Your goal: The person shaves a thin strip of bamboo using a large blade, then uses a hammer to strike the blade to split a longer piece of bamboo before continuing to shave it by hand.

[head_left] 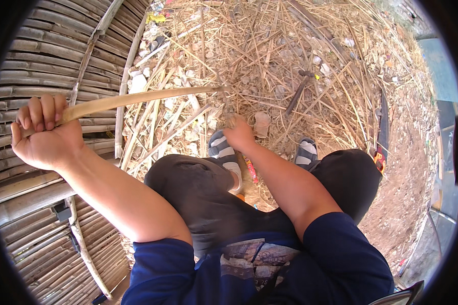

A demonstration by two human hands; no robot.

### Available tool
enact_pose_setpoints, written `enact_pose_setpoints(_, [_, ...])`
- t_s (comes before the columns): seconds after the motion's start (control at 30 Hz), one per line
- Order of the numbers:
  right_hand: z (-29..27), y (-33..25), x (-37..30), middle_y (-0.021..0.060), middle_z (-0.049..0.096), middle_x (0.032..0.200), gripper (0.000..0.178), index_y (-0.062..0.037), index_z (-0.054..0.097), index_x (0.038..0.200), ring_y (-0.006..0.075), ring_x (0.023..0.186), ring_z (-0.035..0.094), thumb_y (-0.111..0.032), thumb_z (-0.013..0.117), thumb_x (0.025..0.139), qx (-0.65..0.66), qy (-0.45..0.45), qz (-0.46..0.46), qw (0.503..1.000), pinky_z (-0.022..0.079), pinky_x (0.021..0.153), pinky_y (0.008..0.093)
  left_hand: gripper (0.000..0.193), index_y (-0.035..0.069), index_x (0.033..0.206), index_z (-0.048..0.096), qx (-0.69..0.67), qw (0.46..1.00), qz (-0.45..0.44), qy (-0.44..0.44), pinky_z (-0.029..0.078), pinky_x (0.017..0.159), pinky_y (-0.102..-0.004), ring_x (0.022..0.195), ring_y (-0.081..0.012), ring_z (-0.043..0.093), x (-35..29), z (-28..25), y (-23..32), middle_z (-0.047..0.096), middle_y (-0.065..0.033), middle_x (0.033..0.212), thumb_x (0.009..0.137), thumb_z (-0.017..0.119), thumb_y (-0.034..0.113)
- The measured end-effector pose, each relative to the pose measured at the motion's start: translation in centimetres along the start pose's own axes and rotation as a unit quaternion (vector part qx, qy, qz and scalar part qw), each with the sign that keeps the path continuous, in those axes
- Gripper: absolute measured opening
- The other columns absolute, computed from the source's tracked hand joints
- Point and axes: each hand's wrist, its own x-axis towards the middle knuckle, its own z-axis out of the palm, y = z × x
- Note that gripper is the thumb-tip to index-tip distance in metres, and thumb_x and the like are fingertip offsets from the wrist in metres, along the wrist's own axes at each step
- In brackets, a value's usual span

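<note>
My left hand (48, 129) is closed around the near end of a long, pale bamboo strip (142, 97), raised at the left in front of the bamboo wall. The strip runs rightward in a slight bend, and its far tip is over the littered ground. Low between my knees, my right hand (239, 133) is closed beside my left sandal (221, 145). Something tan shows at its fingers, too small and covered to name. The strip's tip lies just beyond this hand, apart from it.
A bamboo-slat wall (46, 61) stands along the left. Dry straw and bamboo scraps (254, 46) cover the ground ahead. A dark, narrow tool (296, 95) lies among them. At the right is a saw (383, 122) with an orange-and-yellow handle. A red wrapper (251, 170) lies between my feet.
</note>
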Motion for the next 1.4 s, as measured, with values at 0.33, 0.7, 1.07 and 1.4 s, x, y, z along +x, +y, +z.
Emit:
enact_pose_setpoints(0.33, [-3.5,-13.7,-2.0,0.0203,0.067,0.084,0.039,-0.0019,0.054,0.116,0.0358,0.074,0.067,-0.017,0.066,0.081,0.157,-0.139,-0.182,0.961,0.052,0.067,0.042,0.027,0.015,0.064,0.04,-0.048,0.995,-0.03,-0.086,0.023,0.052,-0.0294,0.049,-0.0114,0.023,-0.1,-0.1,0.2,0.031,0.0026,0.056,0.086,0.051,0.026])
enact_pose_setpoints(0.7, [-1.9,-3.0,0.6,0.024,0.068,0.091,0.04,0.0008,0.059,0.112,0.0396,0.086,0.067,-0.02,0.066,0.079,0.041,-0.048,0.015,0.998,0.052,0.078,0.0467,0.034,0.018,0.064,0.039,-0.108,0.973,-0.075,-0.188,0.023,0.054,-0.0293,0.051,-0.0106,0.024,-0.6,-0.9,0.1,0.032,0.0049,0.055,0.089,0.058,0.027])
enact_pose_setpoints(1.07, [-3.4,-11.4,-1.4,0.0238,0.068,0.085,0.04,-0.0007,0.055,0.114,0.0426,0.079,0.068,-0.017,0.067,0.08,0.147,-0.114,-0.133,0.973,0.053,0.072,0.0475,0.026,0.016,0.07,0.046,-0.119,0.965,-0.092,-0.217,0.027,0.057,-0.028,0.053,-0.0102,0.031,-0.7,-0.6,0.0,0.038,0.0047,0.057,0.089,0.059,0.028])
enact_pose_setpoints(1.4, [-4.3,-10.3,-0.6,0.0236,0.067,0.086,0.037,0.0021,0.058,0.105,0.0391,0.081,0.067,-0.022,0.067,0.079,0.05,-0.056,-0.068,0.995,0.052,0.072,0.0486,0.02,0.014,0.08,0.052,-0.114,0.972,-0.081,-0.188,0.031,0.06,-0.029,0.06,-0.0134,0.039,-0.8,-0.8,-0.1,0.046,0.0016,0.069,0.087,0.062,0.03])
